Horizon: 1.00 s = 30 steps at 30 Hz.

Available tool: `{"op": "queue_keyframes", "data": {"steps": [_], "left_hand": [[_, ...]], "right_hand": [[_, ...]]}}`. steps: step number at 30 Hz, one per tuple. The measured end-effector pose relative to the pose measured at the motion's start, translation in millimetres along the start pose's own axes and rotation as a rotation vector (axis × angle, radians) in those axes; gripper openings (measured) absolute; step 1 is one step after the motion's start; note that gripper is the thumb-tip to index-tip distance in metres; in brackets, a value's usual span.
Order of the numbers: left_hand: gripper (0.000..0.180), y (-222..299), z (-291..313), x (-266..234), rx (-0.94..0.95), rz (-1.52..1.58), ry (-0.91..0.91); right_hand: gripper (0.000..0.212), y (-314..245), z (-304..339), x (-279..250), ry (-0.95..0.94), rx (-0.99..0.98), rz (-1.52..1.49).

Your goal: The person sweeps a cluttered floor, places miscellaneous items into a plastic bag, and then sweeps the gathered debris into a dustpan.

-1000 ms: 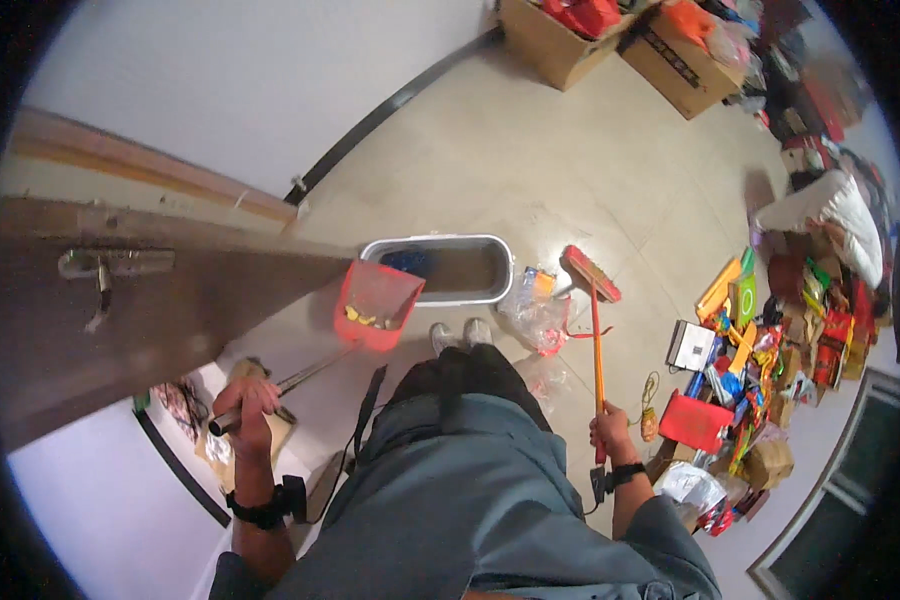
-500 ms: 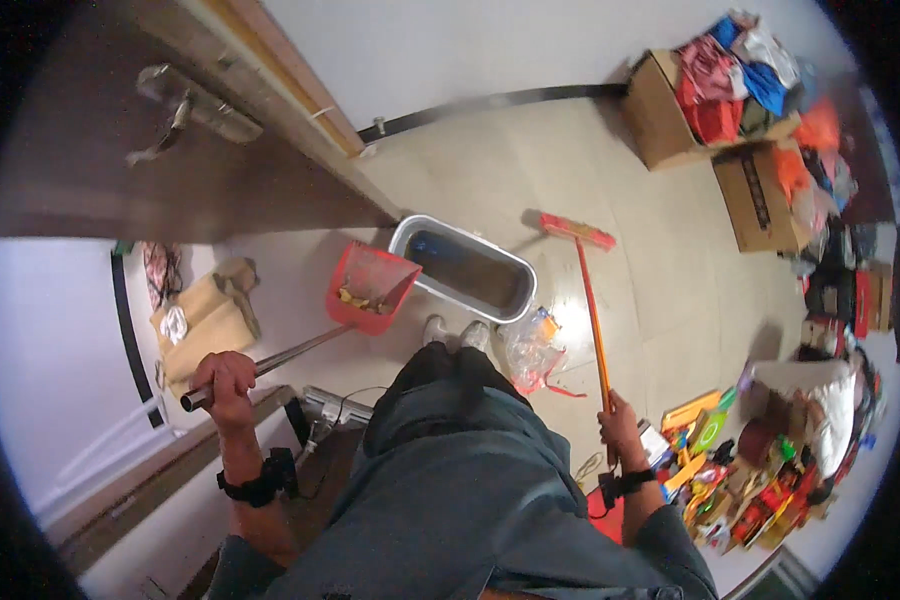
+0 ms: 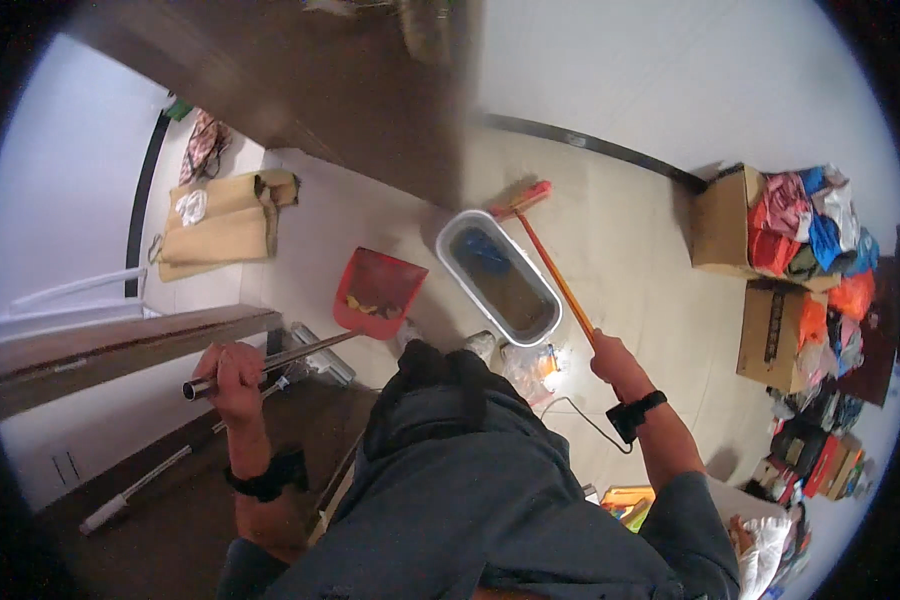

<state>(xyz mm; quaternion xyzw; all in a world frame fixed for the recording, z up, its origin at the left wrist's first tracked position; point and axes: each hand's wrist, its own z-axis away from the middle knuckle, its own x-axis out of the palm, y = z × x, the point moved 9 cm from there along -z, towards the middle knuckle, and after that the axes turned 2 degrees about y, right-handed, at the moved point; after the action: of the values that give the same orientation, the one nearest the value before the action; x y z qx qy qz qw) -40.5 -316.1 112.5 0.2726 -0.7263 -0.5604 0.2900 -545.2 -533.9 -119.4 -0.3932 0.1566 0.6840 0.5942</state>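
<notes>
My left hand [image 3: 234, 382] is closed round the metal pole of a long-handled red dustpan [image 3: 407, 284]. Yellowish-brown scraps lie in its pan, which rests low by my feet. My right hand [image 3: 620, 364] grips the orange handle of a broom [image 3: 558, 280]. Its red-and-pink head is on the floor beyond a long tub [image 3: 448, 262] of murky water, with something blue in it. The tub stands between the dustpan and the broom handle. By my shoe and the tub's near end lies a clear plastic bag [image 3: 526, 372].
A brown door [image 3: 370, 110] stands at the far left of the tub. Folded tan cardboard [image 3: 215, 235] lies on the left. Cardboard boxes [image 3: 722, 225] of bags and clothes line the right wall. A white-handled mop-like pole [image 3: 135, 490] lies at lower left.
My view has turned to the right. The broom head has moved toward the tub's far side, with my right hand reaching further forward. The dustpan now sits apart from the tub.
</notes>
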Motion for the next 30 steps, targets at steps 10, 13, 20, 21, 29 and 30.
{"op": "queue_keyframes", "data": {"steps": [10, 13, 20, 21, 29, 30], "left_hand": [[0.025, -6, -10, -23, 0.002, 0.057, -0.035], [0.025, -6, -15, -32, 0.004, 0.025, -0.021], [0.029, 1, -26, -39, 0.073, -0.044, 0.007], [0.029, 0, -28, -39, 0.073, -0.037, -0.001], [0.030, 2, -50, -47, 0.031, 0.023, -0.039], [0.030, -2, -52, -46, 0.022, 0.034, -0.056]], "right_hand": [[0.041, -32, 16, 14, -0.098, 0.020, -0.096], [0.041, -37, 18, 26, -0.082, -0.032, -0.089], [0.042, -85, 43, 21, -0.108, 0.014, -0.188], [0.043, -82, 44, 29, -0.110, -0.001, -0.212], [0.051, -127, 66, 37, -0.098, -0.099, -0.311], [0.052, -131, 70, 38, -0.118, -0.087, -0.342]]}}
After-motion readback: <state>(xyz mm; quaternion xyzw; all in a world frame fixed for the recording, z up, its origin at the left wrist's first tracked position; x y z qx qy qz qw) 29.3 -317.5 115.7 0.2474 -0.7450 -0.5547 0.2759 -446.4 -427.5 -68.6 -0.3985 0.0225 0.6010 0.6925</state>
